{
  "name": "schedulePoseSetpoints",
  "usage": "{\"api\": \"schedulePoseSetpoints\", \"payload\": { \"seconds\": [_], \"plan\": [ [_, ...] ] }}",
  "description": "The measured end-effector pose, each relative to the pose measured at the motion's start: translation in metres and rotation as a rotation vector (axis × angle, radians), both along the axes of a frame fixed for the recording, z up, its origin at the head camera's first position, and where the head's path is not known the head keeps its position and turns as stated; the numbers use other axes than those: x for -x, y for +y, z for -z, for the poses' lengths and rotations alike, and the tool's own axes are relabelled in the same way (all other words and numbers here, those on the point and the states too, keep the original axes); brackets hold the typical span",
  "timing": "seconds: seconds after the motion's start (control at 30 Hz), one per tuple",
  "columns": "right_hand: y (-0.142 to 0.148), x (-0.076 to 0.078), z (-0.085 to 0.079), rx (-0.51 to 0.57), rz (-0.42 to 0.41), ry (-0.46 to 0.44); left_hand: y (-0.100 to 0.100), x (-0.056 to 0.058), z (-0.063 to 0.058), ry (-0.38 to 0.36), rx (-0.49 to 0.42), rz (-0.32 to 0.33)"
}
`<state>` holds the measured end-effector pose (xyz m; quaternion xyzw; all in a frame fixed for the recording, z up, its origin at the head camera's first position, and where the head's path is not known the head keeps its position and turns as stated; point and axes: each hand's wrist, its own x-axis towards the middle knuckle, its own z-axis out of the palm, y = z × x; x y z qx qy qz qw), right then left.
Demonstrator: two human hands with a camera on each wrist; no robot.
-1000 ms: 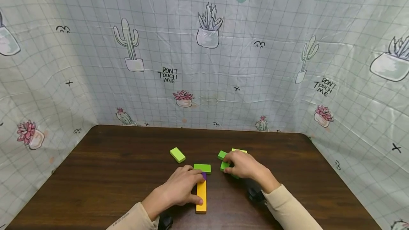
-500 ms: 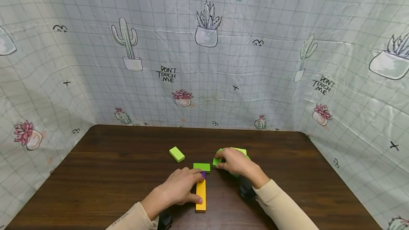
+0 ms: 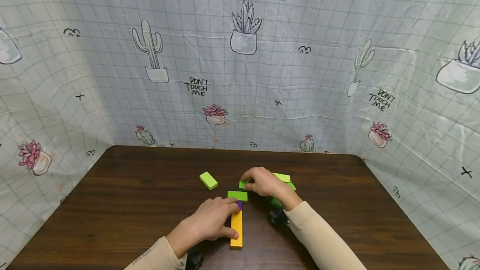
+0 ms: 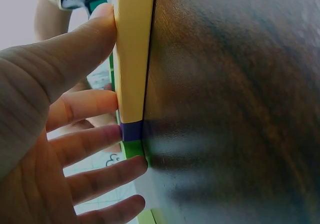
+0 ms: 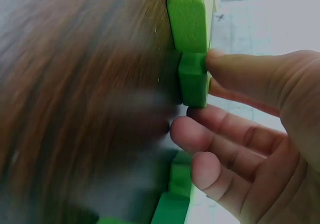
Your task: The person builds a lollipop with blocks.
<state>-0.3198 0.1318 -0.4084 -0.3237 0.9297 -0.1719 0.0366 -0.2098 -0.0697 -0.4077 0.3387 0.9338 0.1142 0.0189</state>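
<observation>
My left hand (image 3: 215,220) rests along the left side of a long yellow block (image 3: 236,229), fingers fairly straight. Its thumb touches the yellow block near the close end; other fingertips reach a small purple block (image 4: 131,131) set at the far end. Across that end lies a light green block (image 3: 237,195), making a T. My right hand (image 3: 264,181) pinches a small green block (image 5: 194,79) between thumb and fingers, just beyond the light green one. In the right wrist view the small block's end is right against the light green block (image 5: 192,16).
A lime block (image 3: 208,181) lies alone at the back left. Right of the right hand are another lime block (image 3: 282,177), a green block (image 3: 291,186) and a darker green block (image 3: 276,202), partly hidden by the arm. A patterned curtain (image 3: 247,74) surrounds the dark wooden table (image 3: 112,203).
My right hand has taken a small green block from the right group and moved it left, to just behind the light green block. My left hand has stayed in place.
</observation>
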Motion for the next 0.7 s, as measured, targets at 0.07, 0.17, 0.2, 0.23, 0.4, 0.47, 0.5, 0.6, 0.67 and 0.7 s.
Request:
{"api": "schedulePoseSetpoints", "payload": {
  "seconds": [0.07, 0.17, 0.2, 0.23, 0.4, 0.47, 0.5, 0.6, 0.67, 0.7],
  "plan": [
    [-0.004, 0.001, -0.001, 0.010, -0.001, -0.006, 0.000, 0.000, 0.000, -0.001, 0.001, -0.002],
    [-0.010, 0.002, 0.000, 0.013, -0.002, -0.015, 0.000, 0.000, 0.000, -0.001, 0.001, -0.002],
    [-0.012, 0.002, 0.000, 0.013, -0.002, -0.017, 0.000, 0.000, 0.000, 0.000, 0.001, -0.001],
    [-0.014, 0.002, 0.000, 0.010, -0.003, -0.016, 0.000, 0.000, 0.001, 0.001, 0.000, 0.001],
    [-0.022, 0.001, 0.002, 0.000, -0.013, -0.011, 0.000, 0.000, 0.001, 0.004, -0.002, 0.006],
    [-0.024, 0.001, 0.002, 0.000, -0.019, -0.014, -0.001, 0.000, 0.000, 0.006, -0.002, 0.007],
    [-0.025, 0.001, 0.002, 0.000, -0.020, -0.018, -0.001, 0.000, 0.000, 0.007, -0.002, 0.008],
    [-0.026, 0.001, 0.002, 0.000, -0.023, -0.023, -0.001, 0.001, 0.000, 0.007, -0.003, 0.011],
    [-0.026, 0.002, 0.003, 0.002, -0.025, -0.023, -0.001, 0.001, 0.000, 0.005, -0.001, 0.012],
    [-0.026, 0.002, 0.003, 0.002, -0.027, -0.022, -0.001, 0.001, 0.000, 0.002, 0.000, 0.012]
  ]
}}
